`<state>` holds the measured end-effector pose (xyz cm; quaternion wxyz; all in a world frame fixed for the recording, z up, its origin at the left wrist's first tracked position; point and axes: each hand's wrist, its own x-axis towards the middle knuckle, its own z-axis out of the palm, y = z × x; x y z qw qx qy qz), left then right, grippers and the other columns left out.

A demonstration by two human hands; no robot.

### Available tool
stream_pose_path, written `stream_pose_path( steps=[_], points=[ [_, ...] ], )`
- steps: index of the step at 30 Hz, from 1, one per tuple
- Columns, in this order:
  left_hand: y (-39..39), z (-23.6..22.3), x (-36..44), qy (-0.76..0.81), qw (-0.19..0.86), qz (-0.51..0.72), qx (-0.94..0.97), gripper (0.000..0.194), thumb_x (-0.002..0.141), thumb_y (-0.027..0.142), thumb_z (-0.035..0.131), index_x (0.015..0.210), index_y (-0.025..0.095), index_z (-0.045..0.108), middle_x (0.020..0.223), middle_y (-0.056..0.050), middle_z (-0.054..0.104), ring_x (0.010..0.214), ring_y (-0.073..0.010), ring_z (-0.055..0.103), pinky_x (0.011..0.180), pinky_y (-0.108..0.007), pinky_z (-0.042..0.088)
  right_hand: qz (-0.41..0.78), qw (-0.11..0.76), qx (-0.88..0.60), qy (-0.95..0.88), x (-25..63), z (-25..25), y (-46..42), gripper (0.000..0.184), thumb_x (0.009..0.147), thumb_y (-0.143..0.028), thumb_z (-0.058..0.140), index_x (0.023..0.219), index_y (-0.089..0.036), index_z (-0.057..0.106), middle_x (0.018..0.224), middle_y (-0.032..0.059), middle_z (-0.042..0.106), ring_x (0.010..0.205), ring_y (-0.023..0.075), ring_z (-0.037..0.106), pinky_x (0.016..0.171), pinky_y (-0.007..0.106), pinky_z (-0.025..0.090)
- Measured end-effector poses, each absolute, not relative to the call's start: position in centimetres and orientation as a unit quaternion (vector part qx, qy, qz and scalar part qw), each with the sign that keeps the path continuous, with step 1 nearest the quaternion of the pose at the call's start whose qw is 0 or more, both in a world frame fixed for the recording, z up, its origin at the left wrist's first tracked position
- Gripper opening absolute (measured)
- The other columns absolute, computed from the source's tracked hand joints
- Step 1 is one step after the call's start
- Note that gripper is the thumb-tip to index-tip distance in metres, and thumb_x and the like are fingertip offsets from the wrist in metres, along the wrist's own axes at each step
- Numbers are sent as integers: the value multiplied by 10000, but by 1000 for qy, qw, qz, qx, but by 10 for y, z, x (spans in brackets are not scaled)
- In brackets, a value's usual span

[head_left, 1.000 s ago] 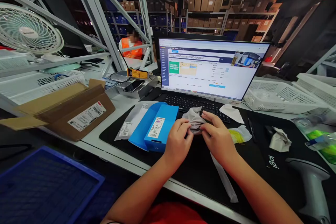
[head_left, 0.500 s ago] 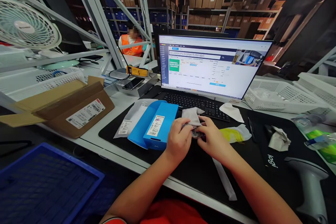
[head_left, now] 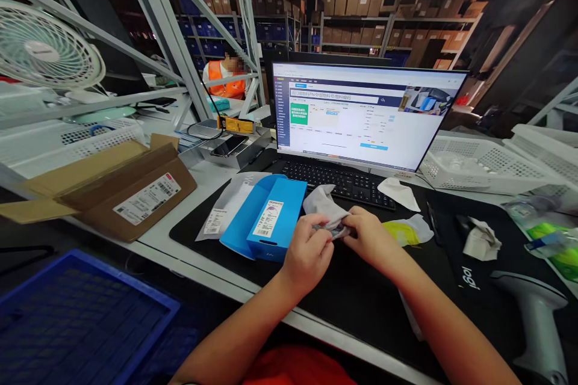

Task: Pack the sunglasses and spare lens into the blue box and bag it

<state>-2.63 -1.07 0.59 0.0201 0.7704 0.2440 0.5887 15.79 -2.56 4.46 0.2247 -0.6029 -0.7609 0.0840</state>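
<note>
At centre frame, the person's left hand (head_left: pixel 307 252) and right hand (head_left: pixel 372 236) pinch crumpled grey wrapping (head_left: pixel 326 206), fabric or paper unclear, its lower part finger-hidden. Leftward, the label (head_left: pixel 270 219) on a blue box (head_left: pixel 291 200) is barely legible; lower right, a black mat (head_left: pixel 471 279) reads "logi".

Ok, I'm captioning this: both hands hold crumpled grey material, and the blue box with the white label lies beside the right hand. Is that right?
One slip: the head view shows the blue box with the white label beside the left hand, not the right hand. Both hands do hold crumpled grey material.
</note>
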Motion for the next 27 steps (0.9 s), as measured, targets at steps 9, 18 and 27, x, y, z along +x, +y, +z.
stream_pose_path(
  steps=[9,18,27],
  points=[
    [2,12,-46,301,88,599,737,337,977,245,517,1309,186,526,1372,-161,524,1297,-259,506,1090,-480,455,184,313,-562,-743,191,70,-24,140,799,-154,661,829,-241,766,884,14,656,837,167,611,752,286,449],
    [59,34,-71,351,659,476,464,701,812,692,680,1260,156,615,1189,-146,693,978,-219,689,825,-336,572,298,430,-488,-698,175,60,-18,65,747,-260,721,748,-201,694,822,-1,595,776,149,538,681,270,404],
    [71,35,-80,377,690,457,416,635,467,486,973,934,110,762,810,-59,721,691,-131,609,634,-243,520,417,369,-445,-702,184,49,-6,269,699,-347,823,717,-172,619,845,9,585,806,165,547,766,304,462]
  ],
)
